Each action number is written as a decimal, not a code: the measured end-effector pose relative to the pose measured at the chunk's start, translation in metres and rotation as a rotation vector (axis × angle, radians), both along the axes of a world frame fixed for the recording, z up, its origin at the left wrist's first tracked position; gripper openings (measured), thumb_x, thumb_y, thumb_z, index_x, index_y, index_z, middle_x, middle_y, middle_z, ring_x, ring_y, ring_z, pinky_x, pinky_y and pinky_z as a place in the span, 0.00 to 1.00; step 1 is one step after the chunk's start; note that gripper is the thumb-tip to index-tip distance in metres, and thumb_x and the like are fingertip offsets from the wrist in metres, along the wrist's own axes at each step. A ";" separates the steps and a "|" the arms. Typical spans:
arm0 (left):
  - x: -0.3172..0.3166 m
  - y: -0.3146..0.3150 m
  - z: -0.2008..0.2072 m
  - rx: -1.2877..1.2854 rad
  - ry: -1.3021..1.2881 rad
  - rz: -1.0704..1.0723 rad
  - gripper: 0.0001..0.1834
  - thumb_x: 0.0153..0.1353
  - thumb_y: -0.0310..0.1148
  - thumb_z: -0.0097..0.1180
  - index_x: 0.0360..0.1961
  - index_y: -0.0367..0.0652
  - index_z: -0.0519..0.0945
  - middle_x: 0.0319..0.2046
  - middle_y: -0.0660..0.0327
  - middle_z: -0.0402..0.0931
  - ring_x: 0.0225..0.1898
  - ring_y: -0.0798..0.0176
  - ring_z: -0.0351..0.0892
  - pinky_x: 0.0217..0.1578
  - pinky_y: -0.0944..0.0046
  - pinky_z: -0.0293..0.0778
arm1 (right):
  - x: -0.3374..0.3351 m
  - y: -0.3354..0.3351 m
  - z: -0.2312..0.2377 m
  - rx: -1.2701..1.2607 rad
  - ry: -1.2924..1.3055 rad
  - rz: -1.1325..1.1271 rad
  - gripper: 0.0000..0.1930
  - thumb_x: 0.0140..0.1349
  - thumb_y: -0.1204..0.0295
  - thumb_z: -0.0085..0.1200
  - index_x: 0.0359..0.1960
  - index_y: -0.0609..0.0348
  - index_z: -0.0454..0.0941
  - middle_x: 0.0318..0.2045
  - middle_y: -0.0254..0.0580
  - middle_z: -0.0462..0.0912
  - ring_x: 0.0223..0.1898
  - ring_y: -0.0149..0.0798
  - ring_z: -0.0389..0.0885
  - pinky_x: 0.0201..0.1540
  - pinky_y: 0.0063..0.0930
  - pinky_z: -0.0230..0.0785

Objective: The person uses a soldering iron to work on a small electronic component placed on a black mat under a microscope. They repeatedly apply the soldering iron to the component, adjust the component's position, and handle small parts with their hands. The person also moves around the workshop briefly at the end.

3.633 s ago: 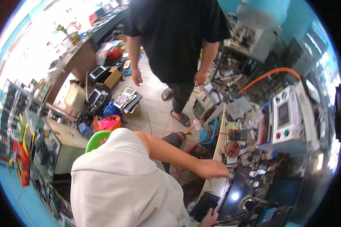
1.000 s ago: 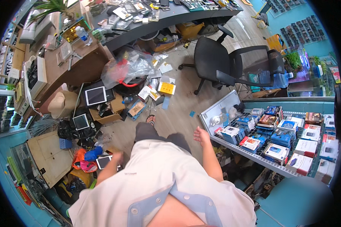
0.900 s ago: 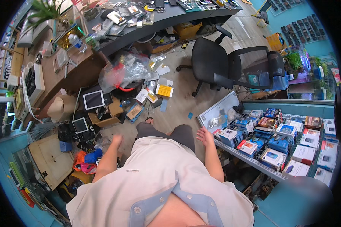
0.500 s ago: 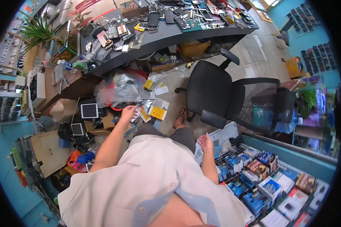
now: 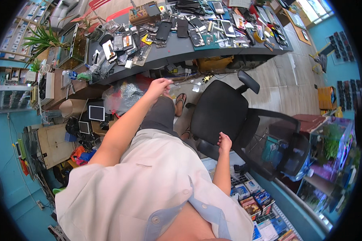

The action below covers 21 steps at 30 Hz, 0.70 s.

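Note:
My left hand (image 5: pixel 160 86) is stretched forward over the floor, short of the workbench's front edge. Its fingers are drawn together in a pinch; whether something small is between them I cannot make out. Below it lies a sheet of bubble wrap (image 5: pixel 126 95). My right hand (image 5: pixel 225 142) hovers over the front of the black office chair (image 5: pixel 219 106), its fingers curled loosely inward, with nothing visible in them. I am on my feet, one sandalled foot (image 5: pixel 181 104) ahead, beside the chair.
A long grey workbench (image 5: pixel 173 50) crosses the far side, covered with phones and parts. Boxed goods (image 5: pixel 251 205) fill a rack at lower right. An aquarium (image 5: pixel 330 148) stands at right. Tablets (image 5: pixel 96 113) and clutter are at left; a potted plant (image 5: pixel 44 38) is at far left.
I have moved forward toward the workbench. My left hand has reached farther ahead and to the right. My right hand has risen toward the chair, and its spread fingers have curled in.

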<state>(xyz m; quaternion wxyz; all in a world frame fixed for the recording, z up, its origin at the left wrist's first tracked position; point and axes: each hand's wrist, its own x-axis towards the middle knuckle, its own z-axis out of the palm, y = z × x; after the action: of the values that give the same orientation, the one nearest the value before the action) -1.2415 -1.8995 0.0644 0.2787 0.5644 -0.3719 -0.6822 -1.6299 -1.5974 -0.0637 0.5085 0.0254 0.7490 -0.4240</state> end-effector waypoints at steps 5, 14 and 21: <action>-0.062 -0.125 -0.032 0.021 0.007 -0.053 0.14 0.78 0.42 0.63 0.49 0.42 0.87 0.30 0.70 0.80 0.28 0.73 0.78 0.28 0.71 0.71 | -0.006 -0.119 0.029 -0.061 0.075 0.012 0.08 0.75 0.65 0.68 0.42 0.55 0.89 0.27 0.24 0.79 0.23 0.20 0.71 0.24 0.20 0.63; -0.147 -0.284 -0.102 0.102 -0.038 0.275 0.16 0.70 0.38 0.74 0.46 0.35 0.85 0.30 0.61 0.83 0.22 0.69 0.78 0.21 0.65 0.71 | 0.029 -0.396 0.078 -0.172 0.271 0.320 0.13 0.73 0.64 0.71 0.48 0.63 0.91 0.31 0.29 0.85 0.30 0.23 0.77 0.34 0.21 0.69; -0.158 -0.305 -0.127 0.165 -0.064 0.327 0.15 0.71 0.39 0.73 0.42 0.37 0.84 0.25 0.65 0.80 0.20 0.71 0.75 0.22 0.65 0.71 | 0.041 -0.512 0.054 -0.218 0.439 0.443 0.16 0.73 0.64 0.70 0.49 0.67 0.90 0.36 0.35 0.90 0.38 0.27 0.83 0.45 0.26 0.76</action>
<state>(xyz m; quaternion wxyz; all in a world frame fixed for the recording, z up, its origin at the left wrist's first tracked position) -1.3999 -2.2047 -0.0631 0.3267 0.6596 -0.2269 -0.6378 -1.5885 -2.1093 -0.0094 0.4148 -0.2846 0.7782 -0.3760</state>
